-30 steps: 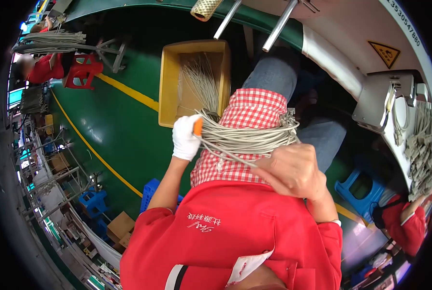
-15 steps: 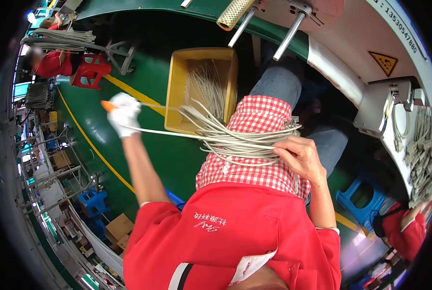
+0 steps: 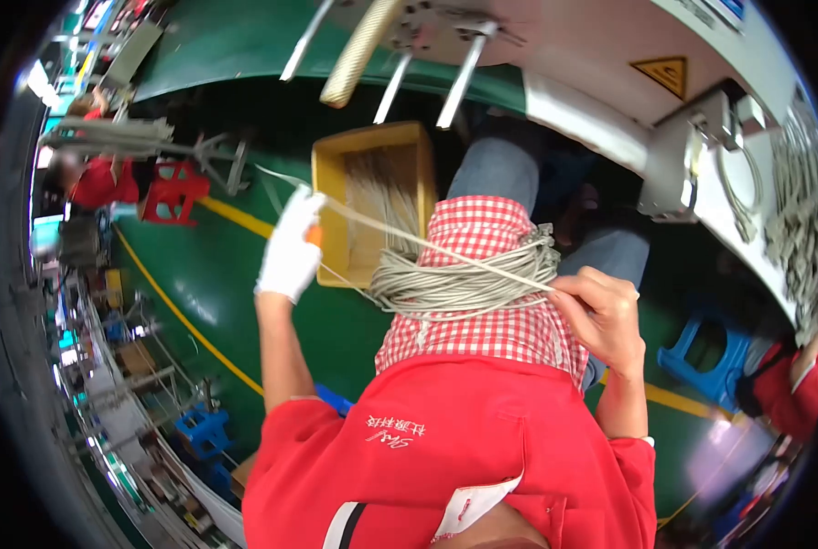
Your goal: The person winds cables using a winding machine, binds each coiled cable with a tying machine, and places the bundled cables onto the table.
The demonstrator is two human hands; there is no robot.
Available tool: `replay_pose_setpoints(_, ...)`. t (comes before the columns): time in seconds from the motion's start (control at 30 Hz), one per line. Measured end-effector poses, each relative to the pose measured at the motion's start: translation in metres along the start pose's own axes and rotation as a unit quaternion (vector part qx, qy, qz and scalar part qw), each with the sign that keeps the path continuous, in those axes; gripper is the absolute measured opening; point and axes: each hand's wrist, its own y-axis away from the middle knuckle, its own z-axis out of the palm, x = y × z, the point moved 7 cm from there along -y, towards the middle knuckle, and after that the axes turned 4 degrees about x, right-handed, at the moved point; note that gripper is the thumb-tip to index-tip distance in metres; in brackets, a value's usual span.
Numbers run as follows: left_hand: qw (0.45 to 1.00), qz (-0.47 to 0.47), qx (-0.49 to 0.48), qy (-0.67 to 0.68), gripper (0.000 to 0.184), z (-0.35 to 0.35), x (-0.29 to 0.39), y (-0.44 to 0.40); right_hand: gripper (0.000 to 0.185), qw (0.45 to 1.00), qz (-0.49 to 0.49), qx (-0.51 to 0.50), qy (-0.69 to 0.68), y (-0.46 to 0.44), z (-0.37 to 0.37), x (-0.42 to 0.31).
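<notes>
A bundle of thin grey cables (image 3: 455, 286) lies across my lap on a red-and-white checked apron (image 3: 482, 220). My right hand (image 3: 606, 316), bare, pinches one cable between thumb and fingers at the bundle's right end. That cable (image 3: 418, 240) runs slack up to my left hand (image 3: 292, 247), which wears a white glove. The gloved fingers close around it, and its loose end (image 3: 276, 172) sticks out beyond them. An orange piece (image 3: 314, 235) shows at the gloved palm; its kind is hidden. White connectors (image 3: 541, 240) cluster at the bundle's right end.
A yellow bin (image 3: 372, 265) with loose cable pieces stands on the green floor ahead. Metal rods (image 3: 464, 78) and a gold knurled roller (image 3: 358, 55) jut from the machine above. Cables (image 3: 798, 201) hang at right near a blue stool (image 3: 706, 357). Co-workers sit left and right.
My left hand has come inward from the far left, toward the bin, with the cable. My right hand has lifted slightly off the bundle, pinching one cable. The head view has shifted.
</notes>
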Motion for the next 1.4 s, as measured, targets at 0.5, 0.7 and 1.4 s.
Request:
replay_pose_setpoints(0.5,0.908,0.049,-0.1,0.403,0.013,0.055,0.139,0.01,0.036,0.991,-0.106,-0.062,0.045,-0.018,0.027,-0.007)
replay_pose_setpoints(0.7,0.947,0.168,-0.066,0.265,0.013,0.0,0.16,-0.002,0.029,0.984,-0.175,0.023,-0.03,-0.053,-0.006,-0.047)
replay_pose_setpoints(1.4,0.918,0.205,0.199,0.274,0.007,-0.069,0.151,-0.176,0.025,0.943,-0.213,0.234,0.103,-0.207,-0.008,-0.088)
